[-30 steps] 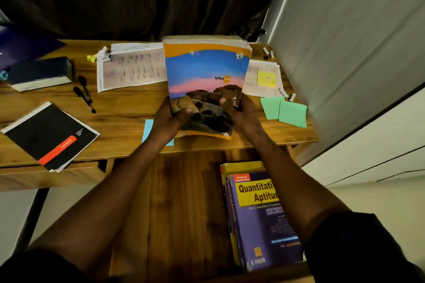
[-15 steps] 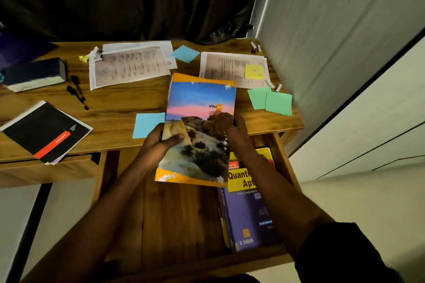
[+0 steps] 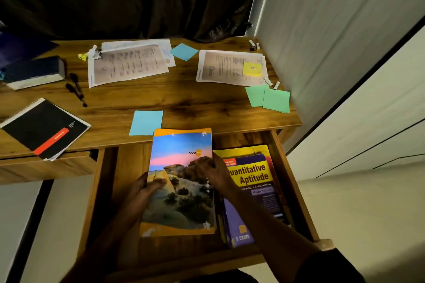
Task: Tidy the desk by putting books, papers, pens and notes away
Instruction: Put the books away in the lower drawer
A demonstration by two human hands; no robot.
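Both hands grip a landscape-cover notebook (image 3: pixel 181 151) that lies low in the open wooden drawer (image 3: pixel 296 190); its top edge reaches the desk front. My left hand (image 3: pixel 147 187) clasps its left edge with the thumb on the cover. On its right edge rests my right hand (image 3: pixel 212 171). Beside it in the drawer lies a purple and yellow "Quantitative Aptitude" book (image 3: pixel 253 181). On the desk (image 3: pixel 184 101) are two sets of printed papers (image 3: pixel 127 64) (image 3: pixel 225 66), a black spiral notebook (image 3: pixel 43 130), two black pens (image 3: pixel 76 89) and coloured sticky notes (image 3: pixel 146 122).
A thick dark book (image 3: pixel 34 72) lies at the desk's far left. Green notes (image 3: pixel 269 99) and small markers (image 3: pixel 272 82) sit near the right edge; more markers (image 3: pixel 254 45) lie at the back right corner. A dark curtain hangs behind, a pale wall on the right.
Both hands have brought the landscape notebook from upright over the desk down toward me into the open drawer, beside the purple book. Papers behind it are uncovered.
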